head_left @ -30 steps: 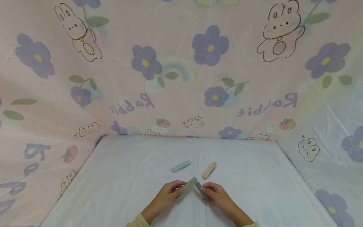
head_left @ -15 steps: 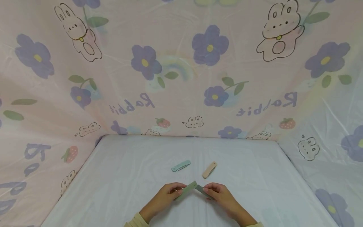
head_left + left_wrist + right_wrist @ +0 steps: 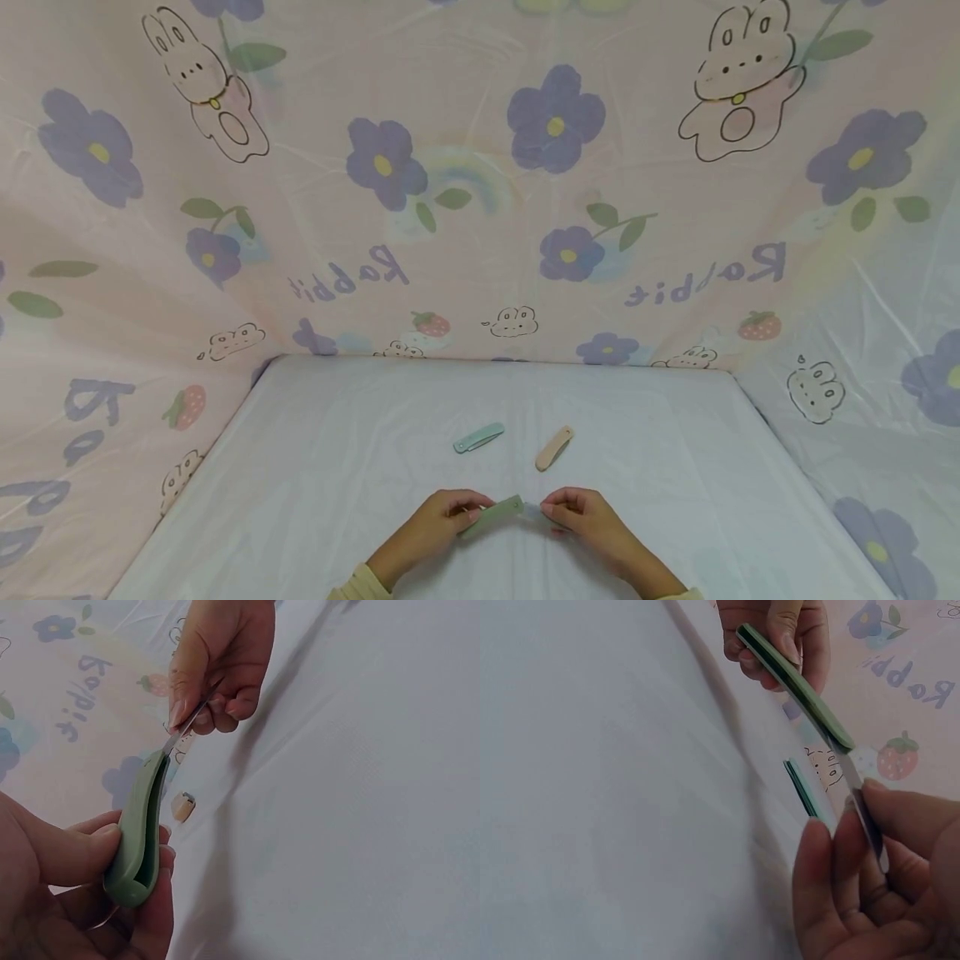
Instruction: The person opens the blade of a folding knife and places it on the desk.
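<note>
Above the white table, a green folding knife is held with its blade out. The left hand is curled firmly around the handle; the right hand, nearly closed, pinches the blade. Farther off lie a mint folded knife and, to its right, a peach folded knife.

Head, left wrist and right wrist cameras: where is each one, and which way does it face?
Head: on the person's head, facing forward and down over the white surface; left hand, right hand and sleeve cuffs show.
Left wrist: on that wrist, facing the green handle in the left hand; right hand beyond.
Right wrist: on that wrist, facing the blade pinched by the right hand; left hand beyond.
Shared: both wrist views show the green handle, blade and both hands.
</note>
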Tool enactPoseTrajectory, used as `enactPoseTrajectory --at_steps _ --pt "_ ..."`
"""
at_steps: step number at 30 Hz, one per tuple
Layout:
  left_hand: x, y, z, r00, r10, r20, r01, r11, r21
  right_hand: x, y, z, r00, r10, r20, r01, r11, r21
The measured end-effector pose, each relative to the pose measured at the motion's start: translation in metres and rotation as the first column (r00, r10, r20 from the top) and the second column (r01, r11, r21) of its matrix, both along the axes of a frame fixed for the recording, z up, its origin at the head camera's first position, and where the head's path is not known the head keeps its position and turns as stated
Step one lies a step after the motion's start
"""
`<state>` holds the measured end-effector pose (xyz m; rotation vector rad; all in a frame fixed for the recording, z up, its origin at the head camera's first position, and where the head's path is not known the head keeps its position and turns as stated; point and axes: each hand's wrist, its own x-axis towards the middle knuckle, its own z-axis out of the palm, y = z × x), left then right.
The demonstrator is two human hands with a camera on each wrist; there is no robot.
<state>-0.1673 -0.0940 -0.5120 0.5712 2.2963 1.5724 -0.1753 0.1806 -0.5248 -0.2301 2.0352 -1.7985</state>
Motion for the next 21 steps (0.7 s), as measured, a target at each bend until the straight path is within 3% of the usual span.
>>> enactPoseTrajectory --at_steps 8,14,21 --pt "0.0012 -0.0026 -0.0017 0.997 -0.051 -0.062 0.044 0.993 -0.106 0.0036 0.0043 0.0025 0.996 0.095 -0.001 -0.095 0.995 0.016" --pt "0.0027 -0.003 -0.0048 0.99 -0.119 -0.081 0.108 0.986 -0.125 0.0058 0.0056 0.0022 0.989 0.148 0.011 -0.148 0.989 0.0" --pt "0.0049 -0.0028 -0.0042 0.99 -0.127 -0.061 0.119 0.985 -0.124 0.0066 0.0063 0.0012 0.987 0.156 0.028 -0.157 0.987 0.028"
